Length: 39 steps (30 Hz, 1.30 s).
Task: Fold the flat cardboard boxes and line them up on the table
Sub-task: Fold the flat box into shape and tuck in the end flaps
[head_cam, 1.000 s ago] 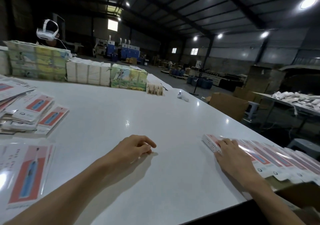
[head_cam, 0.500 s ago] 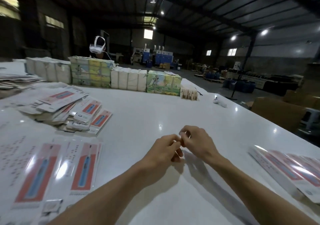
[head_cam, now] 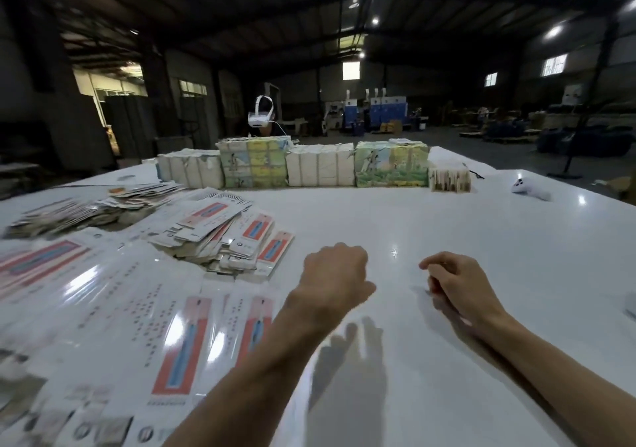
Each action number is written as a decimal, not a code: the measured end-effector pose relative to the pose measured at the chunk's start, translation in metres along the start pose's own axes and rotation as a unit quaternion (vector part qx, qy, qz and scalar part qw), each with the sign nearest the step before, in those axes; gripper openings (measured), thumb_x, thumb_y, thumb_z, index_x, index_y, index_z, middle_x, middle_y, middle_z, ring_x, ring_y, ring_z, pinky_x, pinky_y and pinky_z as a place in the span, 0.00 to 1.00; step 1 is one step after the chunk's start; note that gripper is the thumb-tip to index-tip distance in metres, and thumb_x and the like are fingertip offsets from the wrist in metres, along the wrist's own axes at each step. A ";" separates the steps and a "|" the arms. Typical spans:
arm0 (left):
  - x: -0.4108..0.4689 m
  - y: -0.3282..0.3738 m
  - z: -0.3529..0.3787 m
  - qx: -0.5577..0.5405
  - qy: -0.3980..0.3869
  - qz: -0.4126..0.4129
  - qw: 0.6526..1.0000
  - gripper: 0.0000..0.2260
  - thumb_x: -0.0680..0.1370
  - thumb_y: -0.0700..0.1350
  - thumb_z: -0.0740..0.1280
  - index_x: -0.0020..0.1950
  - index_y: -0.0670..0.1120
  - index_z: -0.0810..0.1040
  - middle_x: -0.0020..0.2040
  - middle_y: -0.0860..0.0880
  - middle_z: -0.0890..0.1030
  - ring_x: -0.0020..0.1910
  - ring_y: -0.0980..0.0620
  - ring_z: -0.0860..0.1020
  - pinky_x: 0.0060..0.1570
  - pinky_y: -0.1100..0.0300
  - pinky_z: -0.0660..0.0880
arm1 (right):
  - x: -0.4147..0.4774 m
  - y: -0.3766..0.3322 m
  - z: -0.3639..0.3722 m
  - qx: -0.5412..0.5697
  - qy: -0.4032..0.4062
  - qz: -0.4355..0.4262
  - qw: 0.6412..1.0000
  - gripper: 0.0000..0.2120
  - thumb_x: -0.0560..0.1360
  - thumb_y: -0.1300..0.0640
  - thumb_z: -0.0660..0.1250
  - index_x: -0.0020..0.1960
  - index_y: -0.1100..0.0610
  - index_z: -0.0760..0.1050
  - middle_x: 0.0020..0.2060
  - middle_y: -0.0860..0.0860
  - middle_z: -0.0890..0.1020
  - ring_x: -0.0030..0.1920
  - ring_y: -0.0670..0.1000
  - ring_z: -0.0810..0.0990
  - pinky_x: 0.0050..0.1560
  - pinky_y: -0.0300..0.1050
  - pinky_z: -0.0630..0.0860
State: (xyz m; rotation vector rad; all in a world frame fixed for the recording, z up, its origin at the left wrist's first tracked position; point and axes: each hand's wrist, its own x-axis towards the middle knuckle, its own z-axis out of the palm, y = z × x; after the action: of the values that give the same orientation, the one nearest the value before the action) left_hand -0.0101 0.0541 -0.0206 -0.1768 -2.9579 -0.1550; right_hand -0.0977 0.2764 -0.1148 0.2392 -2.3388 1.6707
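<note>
White and glossy, the surface carries all that I work with. My left hand is closed in a fist with its back toward the camera, and nothing shows in it. My right hand has the fingers only loosely curled, and I see nothing in it either. The two hands are apart, and neither touches a box.

Flat boxes lie spread over the near left part of the surface, each with a red panel. Their long axes run away from me and lean a little to the right. Further out is a loose pile of the same boxes, fanned in several directions.

For the coming move one relation matters, I think. All the boxes lie to the left of both hands. The pile is ahead and left of the left hand, and the spread ones are beside its forearm. So the left hand is clearly nearer, while the right hand would have to cross over. I would take the top box of the pile by a long edge, because the fanned boxes may slide together.

I see no folded box in this view, so I judge the lining-up is not yet visible here. Packs stand in a row at the far edge.
</note>
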 end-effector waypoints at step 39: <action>0.049 0.024 0.055 -0.590 -0.162 -0.090 0.786 0.09 0.81 0.49 0.69 0.55 0.44 0.81 0.36 0.49 0.86 0.33 0.52 0.85 0.32 0.61 0.81 | -0.003 -0.009 -0.004 0.033 -0.008 -0.017 0.999 0.12 0.85 0.62 0.62 0.49 0.58 0.83 0.35 0.56 0.84 0.31 0.54 0.80 0.29 0.45 0.77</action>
State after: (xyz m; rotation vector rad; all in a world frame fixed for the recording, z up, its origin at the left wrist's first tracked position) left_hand -0.0636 0.0898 -0.0636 -0.0598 -2.6436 -2.1475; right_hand -0.0920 0.2768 -0.1064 0.3048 -2.2799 1.7367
